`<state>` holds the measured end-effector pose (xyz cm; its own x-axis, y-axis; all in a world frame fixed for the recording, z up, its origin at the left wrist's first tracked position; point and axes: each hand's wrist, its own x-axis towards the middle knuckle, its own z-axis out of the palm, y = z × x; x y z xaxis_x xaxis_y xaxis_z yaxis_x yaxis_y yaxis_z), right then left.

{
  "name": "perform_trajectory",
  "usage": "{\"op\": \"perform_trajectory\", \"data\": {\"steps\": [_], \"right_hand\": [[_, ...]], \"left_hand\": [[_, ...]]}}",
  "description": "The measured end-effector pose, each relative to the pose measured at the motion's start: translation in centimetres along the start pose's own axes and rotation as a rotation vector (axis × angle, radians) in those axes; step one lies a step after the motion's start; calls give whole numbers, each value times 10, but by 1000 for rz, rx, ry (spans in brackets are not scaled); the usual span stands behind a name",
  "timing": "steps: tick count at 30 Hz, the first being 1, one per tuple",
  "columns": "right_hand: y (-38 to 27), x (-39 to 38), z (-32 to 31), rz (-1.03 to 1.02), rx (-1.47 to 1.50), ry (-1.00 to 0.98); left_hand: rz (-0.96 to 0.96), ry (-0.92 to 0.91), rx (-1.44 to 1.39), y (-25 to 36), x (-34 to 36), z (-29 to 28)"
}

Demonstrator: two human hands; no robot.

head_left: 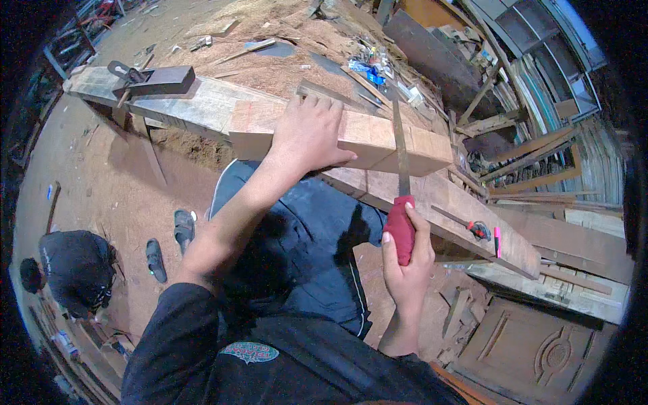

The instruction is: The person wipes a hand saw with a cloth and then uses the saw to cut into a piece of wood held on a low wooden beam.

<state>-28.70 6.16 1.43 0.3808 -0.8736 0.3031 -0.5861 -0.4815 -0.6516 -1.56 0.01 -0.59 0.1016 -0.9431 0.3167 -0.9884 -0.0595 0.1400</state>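
Note:
A squared wooden block (374, 158) lies across a long timber beam (223, 104) in front of me. My left hand (309, 131) clasps the block left of its middle, with the fingers over the top and the thumb on the near side. In my right hand (410, 251) is a handsaw, gripped by its red handle (399, 233). Its narrow blade (401, 148) points away from me and lies across the block's right part, close to a dark line on the near face. Whether the teeth have cut into the wood I cannot tell.
A hand plane (158, 81) rests on the beam's left end. Toward the right end lie a screwdriver (478, 231) and a pink marker (498, 241). Wood shavings (270, 71) cover the ground beyond. Another person (77, 270) crouches at left, near dark sandals (183, 229). A carved panel (533, 351) lies lower right.

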Motion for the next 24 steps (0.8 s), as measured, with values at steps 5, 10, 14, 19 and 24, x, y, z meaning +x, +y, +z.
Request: {"op": "perform_trajectory", "data": {"steps": [5, 10, 14, 19, 24], "right_hand": [[12, -4, 4, 52, -5, 30], [13, 12, 12, 224, 142, -148], [26, 18, 22, 248, 193, -121], [34, 27, 22, 366, 269, -127], [55, 32, 20, 423, 437, -204]], "left_hand": [[36, 58, -11, 0, 3, 5], [28, 39, 3, 0, 2, 1], [54, 16, 19, 5, 5, -9], [-6, -56, 48, 10, 7, -11], [16, 10, 75, 9, 6, -7]]}}
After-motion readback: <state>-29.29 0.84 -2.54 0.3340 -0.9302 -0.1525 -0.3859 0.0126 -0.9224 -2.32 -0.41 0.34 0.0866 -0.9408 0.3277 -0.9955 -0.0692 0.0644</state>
